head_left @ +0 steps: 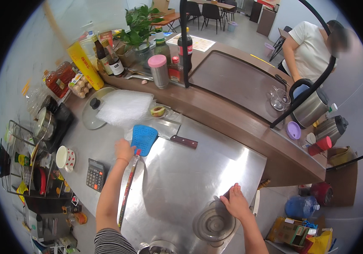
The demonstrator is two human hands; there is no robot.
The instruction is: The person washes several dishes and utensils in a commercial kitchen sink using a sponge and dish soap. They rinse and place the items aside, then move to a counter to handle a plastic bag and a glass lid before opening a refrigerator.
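Observation:
My left hand [125,150] is curled at the lower edge of a blue plastic fly swatter's head [144,138], its fingertips pinching near the neck. The swatter's patterned handle [127,190] runs toward me over the steel worktop [175,181]. My right hand [237,202] lies over the rim of a round transparent vessel or lid [215,223] at the worktop's right edge. A dark part shows between thumb and fingers; whether I grip it is hidden. A cleaver with a wooden handle [184,141] lies beyond the swatter.
Left stand a calculator [95,175] and a dotted cup [65,157]. Bubble wrap [125,106] overlaps a glass lid [94,119]; a cut avocado [158,111] is beside it. A metal pot [157,247] sits nearest me. Bottles, a tray [232,82] and kettle [310,103] occupy the raised counter; a person stands behind.

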